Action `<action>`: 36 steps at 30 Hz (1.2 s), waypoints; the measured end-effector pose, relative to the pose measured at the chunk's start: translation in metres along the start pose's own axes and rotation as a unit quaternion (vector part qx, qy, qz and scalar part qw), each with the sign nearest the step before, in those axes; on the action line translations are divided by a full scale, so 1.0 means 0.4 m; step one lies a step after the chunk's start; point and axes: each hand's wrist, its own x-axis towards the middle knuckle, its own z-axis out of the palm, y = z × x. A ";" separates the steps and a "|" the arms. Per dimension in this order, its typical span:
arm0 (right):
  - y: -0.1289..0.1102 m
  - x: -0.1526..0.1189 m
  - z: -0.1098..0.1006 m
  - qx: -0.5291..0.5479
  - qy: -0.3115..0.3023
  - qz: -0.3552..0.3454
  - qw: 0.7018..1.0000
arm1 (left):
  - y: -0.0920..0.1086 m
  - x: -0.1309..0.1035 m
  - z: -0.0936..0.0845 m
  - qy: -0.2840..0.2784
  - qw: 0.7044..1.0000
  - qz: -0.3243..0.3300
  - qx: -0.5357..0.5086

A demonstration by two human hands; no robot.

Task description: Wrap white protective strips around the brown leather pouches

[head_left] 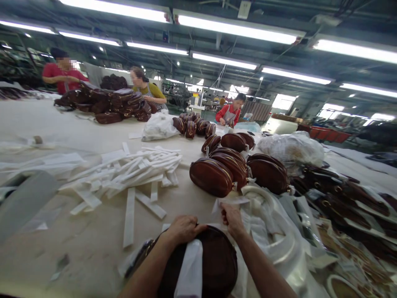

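Note:
A dark brown leather bag (217, 258) lies at the bottom centre, close to me, with a white strip (190, 265) running over it. My left hand (183, 229) is closed on the bag's upper edge, its thumb pointing right. Beyond the bag's right side, my right hand (230, 215) is closed in a pinch on a thin translucent sheet (231, 201). Finished-looking brown bags (211, 178) stand upright just past my right hand.
Many white strips (130, 178) are piled left of centre. Clear plastic film (273, 231) and flat brown pieces (341, 203) cover the right. A stuffed plastic bag (291, 149) stands behind. Three people work across the table beside more brown bags (108, 101).

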 end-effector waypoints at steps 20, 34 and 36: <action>-0.060 -0.147 0.006 -0.260 -0.124 -0.262 0.921 | 0.026 -0.098 -0.076 0.073 0.966 0.078 -0.234; -0.121 -0.104 -0.023 -0.189 0.003 -0.326 0.926 | 0.000 -0.108 -0.075 0.081 0.955 0.040 -0.281; -0.110 -0.110 -0.011 -0.175 -0.016 -0.302 0.937 | 0.006 -0.105 -0.075 0.075 0.957 0.044 -0.276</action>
